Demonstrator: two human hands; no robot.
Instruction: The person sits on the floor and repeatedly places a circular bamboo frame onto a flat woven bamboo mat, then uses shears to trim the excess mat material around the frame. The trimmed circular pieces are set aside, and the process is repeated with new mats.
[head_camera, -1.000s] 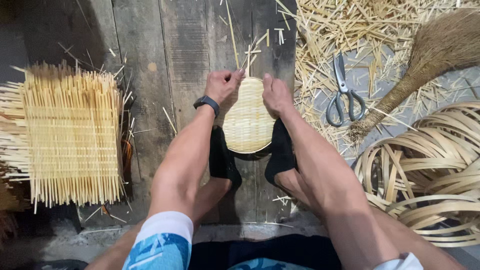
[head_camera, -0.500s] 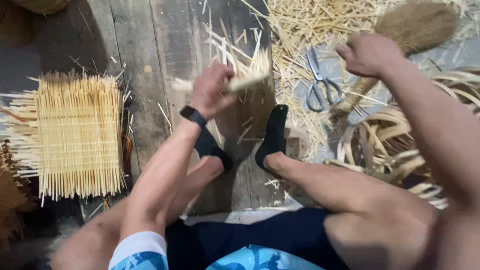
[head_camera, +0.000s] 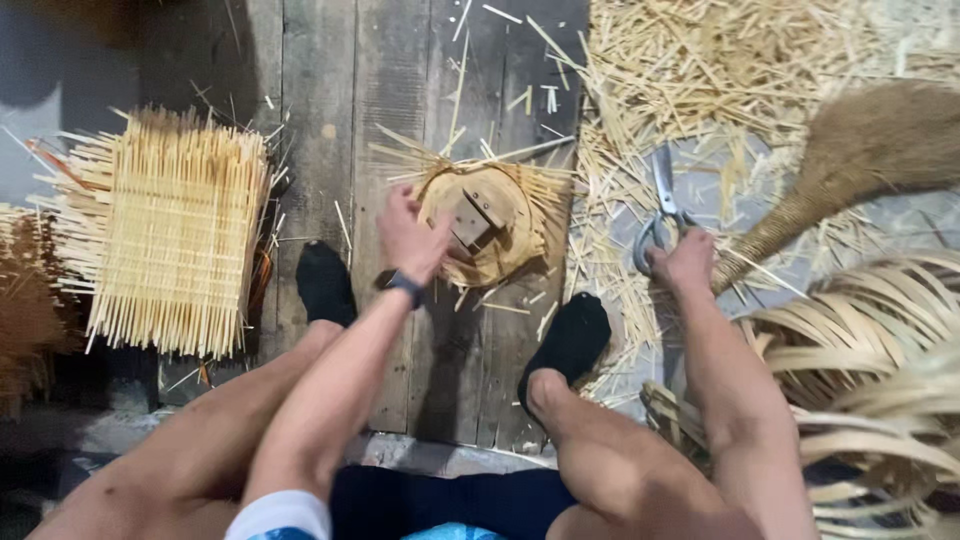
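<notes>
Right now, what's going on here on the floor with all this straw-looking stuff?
A person sits on a plank floor weaving bamboo strips. The left hand steadies a small round woven piece with loose strip ends sticking out. The right hand reaches to a pair of scissors lying among cut slivers. A flat woven mat lies to the left, a broom and coiled strips to the right.

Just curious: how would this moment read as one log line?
left hand: holding woven basket | right hand: on scissors | broom beside
</notes>
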